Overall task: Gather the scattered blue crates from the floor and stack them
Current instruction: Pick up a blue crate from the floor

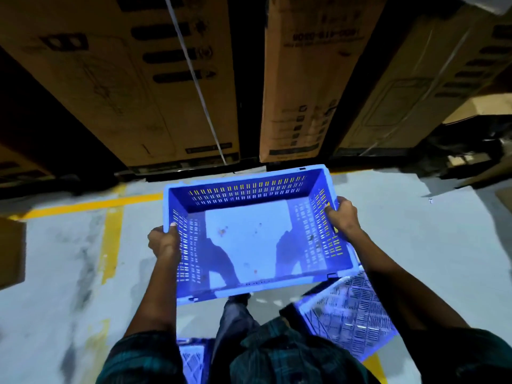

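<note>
You are holding a blue crate (255, 234) in the middle of the frame, above the grey floor (415, 231), open side up, its long axis running left to right across the picture and tilted slightly up toward the right. Your left hand (164, 242) is gripping the left rim, thumb hooked over the edge; your right hand (343, 216) is gripping the right rim, fingers (329, 209) curled inside the slotted wall. A second blue crate (349, 320) is lying at lower right, below the held one, and part of a third (192, 358) is showing at the bottom centre. Tall cardboard cartons (310, 79) are filling the upper frame; their print is too blurred to read. Yellow floor lines (110, 231) are crossing at left.
</note>
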{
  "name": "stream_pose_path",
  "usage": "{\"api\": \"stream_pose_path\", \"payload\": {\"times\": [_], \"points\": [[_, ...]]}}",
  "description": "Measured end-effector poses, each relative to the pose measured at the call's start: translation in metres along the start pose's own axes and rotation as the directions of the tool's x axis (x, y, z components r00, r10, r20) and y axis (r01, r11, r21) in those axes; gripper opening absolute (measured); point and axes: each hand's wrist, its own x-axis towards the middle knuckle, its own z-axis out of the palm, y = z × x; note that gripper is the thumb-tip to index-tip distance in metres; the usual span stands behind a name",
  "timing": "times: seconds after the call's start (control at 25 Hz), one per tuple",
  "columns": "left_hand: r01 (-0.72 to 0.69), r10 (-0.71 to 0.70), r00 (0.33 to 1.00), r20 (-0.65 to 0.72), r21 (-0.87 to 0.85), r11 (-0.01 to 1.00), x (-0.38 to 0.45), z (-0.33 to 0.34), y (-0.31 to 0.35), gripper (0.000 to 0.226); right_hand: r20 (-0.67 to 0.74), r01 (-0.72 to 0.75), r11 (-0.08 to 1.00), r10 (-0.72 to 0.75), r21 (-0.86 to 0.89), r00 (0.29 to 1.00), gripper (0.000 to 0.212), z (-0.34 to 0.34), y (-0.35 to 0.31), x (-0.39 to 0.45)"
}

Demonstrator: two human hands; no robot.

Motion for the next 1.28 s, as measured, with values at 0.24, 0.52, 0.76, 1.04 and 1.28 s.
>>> {"api": "stream_pose_path", "payload": {"times": [0.24,0.52,0.76,1.04,1.28], "points": [[0.017,-0.025,0.987,0.157,0.051,0.999,0.079,0.088,0.045,0.034,-0.07,-0.074,0.997,0.074,0.013,0.995,0.031,0.028,-0.034,0.087],[0.021,-0.058,0.963,0.263,0.142,0.99,0.166,0.213,0.022,0.036,0.027,-0.138,0.99,0.139,-0.026,0.99,0.031,0.103,-0.001,0.222],[0.007,-0.063,0.941,0.332,0.168,0.986,0.266,0.359,-0.071,0.032,0.078,-0.119,0.993,0.121,-0.022,0.99,0.033,0.217,0.099,0.366],[-0.036,-0.015,0.949,0.315,0.154,0.987,0.335,0.478,-0.122,0.029,0.099,-0.102,0.992,0.108,-0.07,0.989,0.054,0.309,0.179,0.48],[-0.036,-0.03,0.929,0.37,0.168,0.985,0.363,0.525,-0.147,0.038,0.076,-0.102,0.994,0.104,-0.038,0.992,0.035,0.329,0.204,0.53]]}}
